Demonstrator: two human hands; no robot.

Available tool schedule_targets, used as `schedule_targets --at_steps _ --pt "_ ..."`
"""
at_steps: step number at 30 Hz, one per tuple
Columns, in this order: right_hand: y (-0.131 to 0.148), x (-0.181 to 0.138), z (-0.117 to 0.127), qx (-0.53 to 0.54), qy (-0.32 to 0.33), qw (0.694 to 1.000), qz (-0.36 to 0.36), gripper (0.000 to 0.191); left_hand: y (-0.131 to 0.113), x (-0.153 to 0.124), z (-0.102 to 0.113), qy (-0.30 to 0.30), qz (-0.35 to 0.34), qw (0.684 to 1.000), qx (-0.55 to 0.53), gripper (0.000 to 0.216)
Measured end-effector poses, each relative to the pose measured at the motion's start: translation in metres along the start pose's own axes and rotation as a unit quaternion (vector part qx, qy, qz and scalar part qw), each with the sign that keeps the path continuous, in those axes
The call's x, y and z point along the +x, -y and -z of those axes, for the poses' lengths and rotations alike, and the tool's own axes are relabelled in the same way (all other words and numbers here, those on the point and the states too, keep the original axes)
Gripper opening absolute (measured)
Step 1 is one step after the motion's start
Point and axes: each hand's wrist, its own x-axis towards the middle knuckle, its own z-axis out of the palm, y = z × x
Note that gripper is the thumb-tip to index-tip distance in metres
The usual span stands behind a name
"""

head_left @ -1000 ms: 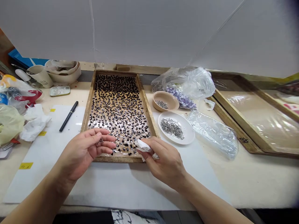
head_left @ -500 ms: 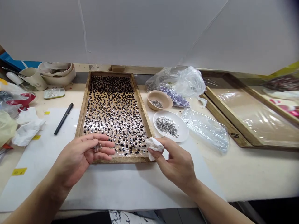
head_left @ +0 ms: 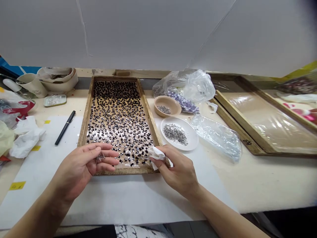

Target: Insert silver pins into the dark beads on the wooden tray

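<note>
**Cupped palm and pinched tissue over the near end of a tray of black pieces**

Nearest, a white sheet (head_left: 119, 205) covers the tabletop below both hands. The left hand (head_left: 80, 168) is turned palm up and half curled, cradling a few thin metal pieces (head_left: 100, 157) between thumb and fingers. A level palm with the fingers closed together should suit this hold best, since a tilt could let the loose pieces slip out. The right hand (head_left: 178, 168) grips a crumpled white tissue (head_left: 156, 153) between thumb and fingers, above the near right corner of the wooden tray (head_left: 123, 171); whether the tissue touches the rim cannot be told. A light pinch, with loose folds gathered in, would lessen the chance of brushing the small black pieces (head_left: 121, 125), which are spread over the tray floor, more thinly at the near end. Working above the rim, with wrists outside it, seems the safer posture.

Beyond the right hand, just beside the tray, a white dish (head_left: 193, 140) bears a heap of metal pieces similar to those in the palm. Farther off, a tan bowl (head_left: 173, 110) holds more small metal bits, too fine to distinguish.
</note>
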Motion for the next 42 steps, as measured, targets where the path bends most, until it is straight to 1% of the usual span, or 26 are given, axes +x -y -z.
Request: schedule_targets --at_steps 7,11,16,21,28,33,37,42 --pt "-0.002 0.0 -0.003 -0.012 0.001 1.0 0.002 0.006 0.0 0.0 0.001 0.012 0.001 1.0 0.002 0.017" --pt "-0.001 0.0 0.0 -0.011 -0.006 1.0 -0.001 0.006 0.001 0.0 0.002 0.017 0.005 1.0 0.014 0.014" --pt "-0.004 0.002 0.008 -0.008 -0.044 0.998 -0.037 0.006 0.0 -0.001 0.0 0.001 0.002 0.999 0.037 0.009" --pt "-0.009 0.002 0.01 -0.007 -0.051 0.997 -0.059 0.007 -0.002 -0.003 -0.002 -0.014 -0.004 0.999 0.044 0.007" --pt "-0.01 0.003 0.008 -0.016 -0.056 0.996 -0.068 0.007 0.002 0.0 0.003 -0.001 0.012 0.999 0.036 0.02" --pt "-0.011 0.004 0.004 -0.031 -0.069 0.996 -0.051 0.006 0.003 0.001 0.005 0.0 0.011 1.0 0.026 0.027" --pt "-0.012 0.005 0.0 -0.041 -0.056 0.997 -0.029 0.007 0.003 0.001 0.005 0.011 0.026 0.999 0.022 0.032" --pt "-0.014 0.004 -0.001 -0.039 -0.046 0.998 -0.031 0.009 0.001 0.002 0.003 -0.003 0.03 0.999 0.029 0.033"
